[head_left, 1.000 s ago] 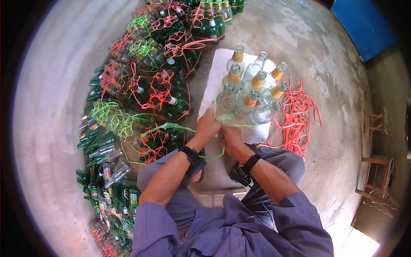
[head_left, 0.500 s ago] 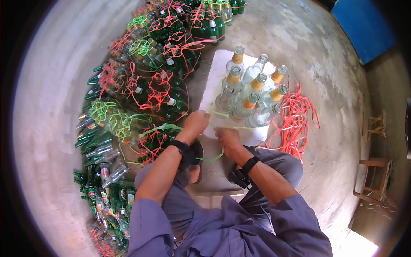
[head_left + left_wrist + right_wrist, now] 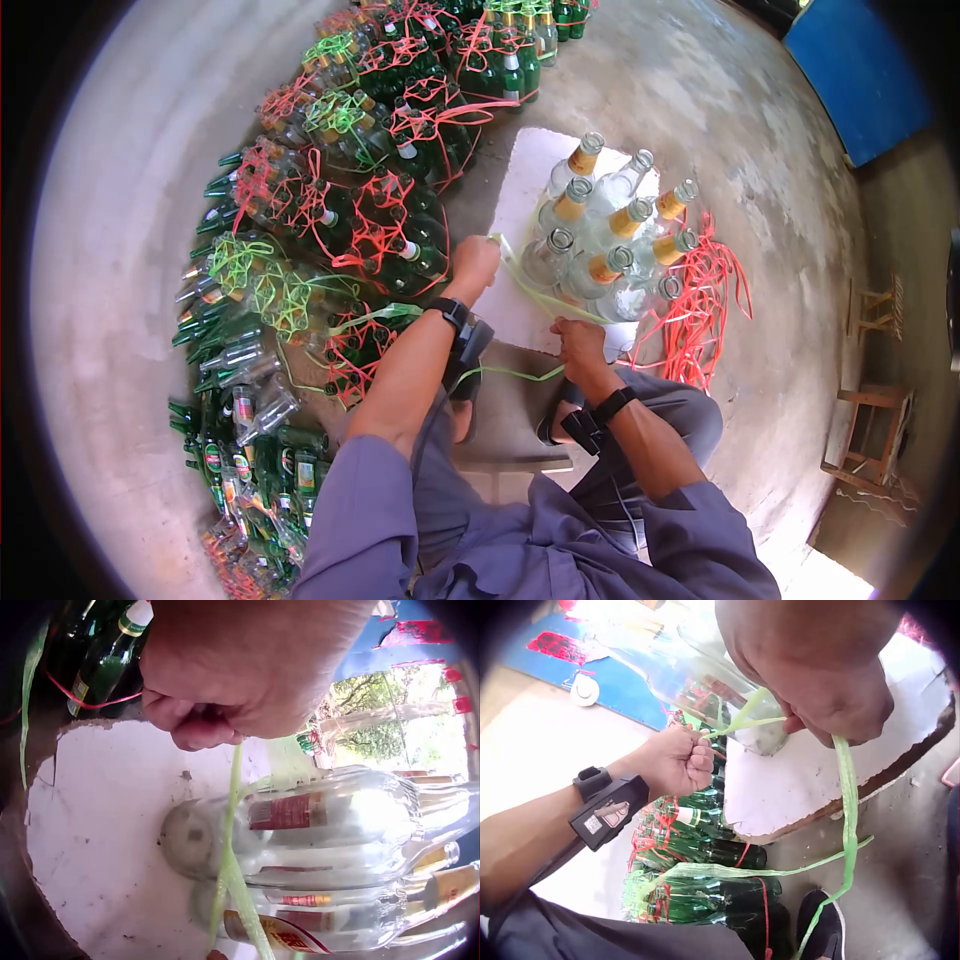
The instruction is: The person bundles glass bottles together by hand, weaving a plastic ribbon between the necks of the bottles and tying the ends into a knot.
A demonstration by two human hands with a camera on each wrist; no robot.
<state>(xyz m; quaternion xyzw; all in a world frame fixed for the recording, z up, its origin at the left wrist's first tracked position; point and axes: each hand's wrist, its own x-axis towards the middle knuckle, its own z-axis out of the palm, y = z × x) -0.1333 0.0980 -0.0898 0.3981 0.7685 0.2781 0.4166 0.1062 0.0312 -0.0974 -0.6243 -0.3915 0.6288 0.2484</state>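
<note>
Clear glass bottles (image 3: 548,258) with gold neck labels stand upright in a tight cluster on a white board (image 3: 520,170). A light green plastic strap (image 3: 545,300) runs round the near side of the cluster. To the left of the bottles my left hand (image 3: 475,263) grips one end, fingers curled in a fist. My right hand (image 3: 582,347), lower and closer to my knees, pinches the strap near the front bottles. From the right hand a loose tail (image 3: 847,795) of strap hangs down. The left wrist view shows two strands (image 3: 234,877) crossing beside the bottle bases.
Green and clear bottles (image 3: 330,215) bundled with red and green straps fill the left side. A tangle of red straps (image 3: 705,300) lies right of the board. Farther right stand a wooden stool (image 3: 870,435) and a blue panel (image 3: 855,70).
The hands have drawn apart from close together: the left hand went up and leftward, the right hand to the right, both holding the strap. The bottles appear shifted slightly as the head view moved.
</note>
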